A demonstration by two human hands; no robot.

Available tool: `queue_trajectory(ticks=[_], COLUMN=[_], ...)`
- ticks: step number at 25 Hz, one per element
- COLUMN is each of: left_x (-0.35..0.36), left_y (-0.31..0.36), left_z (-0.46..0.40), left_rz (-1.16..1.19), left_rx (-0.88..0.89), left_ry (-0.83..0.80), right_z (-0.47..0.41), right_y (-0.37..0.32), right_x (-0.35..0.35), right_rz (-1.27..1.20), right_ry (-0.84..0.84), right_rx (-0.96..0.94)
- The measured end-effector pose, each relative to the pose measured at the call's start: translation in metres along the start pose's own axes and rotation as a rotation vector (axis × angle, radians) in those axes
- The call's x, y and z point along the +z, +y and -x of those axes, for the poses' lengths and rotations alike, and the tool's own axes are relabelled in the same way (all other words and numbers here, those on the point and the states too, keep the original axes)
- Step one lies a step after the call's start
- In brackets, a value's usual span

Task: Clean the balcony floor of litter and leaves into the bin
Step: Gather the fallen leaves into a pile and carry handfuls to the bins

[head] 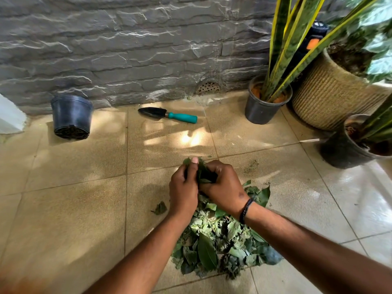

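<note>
Nearest the camera, a heap of green leaves (220, 240) lies on the tiled floor (70, 209) between the person's forearms. Just past it, the left hand (184, 188) and right hand (222, 185) meet over the far edge of the heap, fingers of both curled and pressed together around a bunch of leaves (202, 174) squeezed between them. The step in hand looks like gathering: scooping leaves off the heap into a tight handful for carrying. One stray leaf (159, 208) lies just left of the heap, apart from it. Farther off, a trowel (167, 114) with a teal handle lies near the stone wall (127, 49), an overturned black pot (72, 116) stands to the left, and potted plants (268, 98) crowd the right corner. No bin is in view, so the next move likely calls for keeping the bunch clamped, lifting it clear without shedding, and turning to find the bin; most of the heap remains.
</note>
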State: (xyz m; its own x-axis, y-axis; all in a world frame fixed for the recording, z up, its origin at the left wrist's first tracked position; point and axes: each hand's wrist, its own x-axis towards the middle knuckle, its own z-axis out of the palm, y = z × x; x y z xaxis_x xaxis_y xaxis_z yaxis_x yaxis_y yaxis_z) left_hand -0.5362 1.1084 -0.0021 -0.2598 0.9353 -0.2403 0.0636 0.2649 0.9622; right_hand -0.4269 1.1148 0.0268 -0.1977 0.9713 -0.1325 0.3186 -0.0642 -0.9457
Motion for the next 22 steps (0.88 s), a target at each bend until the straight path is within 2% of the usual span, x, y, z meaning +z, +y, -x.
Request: queue_trajectory(ticks=[2, 4, 6, 8, 9, 11, 13, 16, 19, 22], left_x=[-0.004, -0.014, -0.026, -0.033, -0.035, -0.035, -0.033, -0.03, -0.026, -0.017], left_y=[-0.002, -0.005, -0.007, -0.006, -0.006, -0.006, -0.007, -0.009, -0.004, 0.001], left_z=[-0.003, -0.014, -0.026, -0.033, -0.035, -0.035, -0.033, -0.026, -0.02, -0.009], left_rz=[-0.109, -0.145, -0.064, 0.076, 0.149, 0.249, 0.315, 0.346, 0.242, 0.094], left_rx=[0.027, -0.009, -0.075, -0.144, -0.187, -0.266, -0.333, -0.332, -0.205, -0.046], left_ry=[0.109, 0.221, 0.274, 0.276, 0.276, 0.268, 0.226, 0.177, 0.138, -0.007], right_z=[0.002, 0.002, 0.002, 0.008, 0.014, 0.031, 0.038, 0.025, 0.009, 0.001], right_y=[0.01, 0.022, 0.04, 0.056, 0.064, 0.078, 0.082, 0.075, 0.061, 0.036], right_x=[0.002, -0.002, -0.01, -0.016, -0.013, 0.0, 0.011, 0.004, -0.007, -0.006], right_rz=[-0.093, -0.1, 0.267, 0.75, 0.887, 1.031, 1.111, 0.992, 0.661, 0.326], right_ry=[-0.045, 0.032, 0.067, -0.162, -0.285, -0.419, -0.394, -0.292, -0.031, 0.075], right_rx=[0.038, 0.023, -0.009, 0.106, 0.165, 0.137, -0.012, -0.098, -0.161, -0.111])
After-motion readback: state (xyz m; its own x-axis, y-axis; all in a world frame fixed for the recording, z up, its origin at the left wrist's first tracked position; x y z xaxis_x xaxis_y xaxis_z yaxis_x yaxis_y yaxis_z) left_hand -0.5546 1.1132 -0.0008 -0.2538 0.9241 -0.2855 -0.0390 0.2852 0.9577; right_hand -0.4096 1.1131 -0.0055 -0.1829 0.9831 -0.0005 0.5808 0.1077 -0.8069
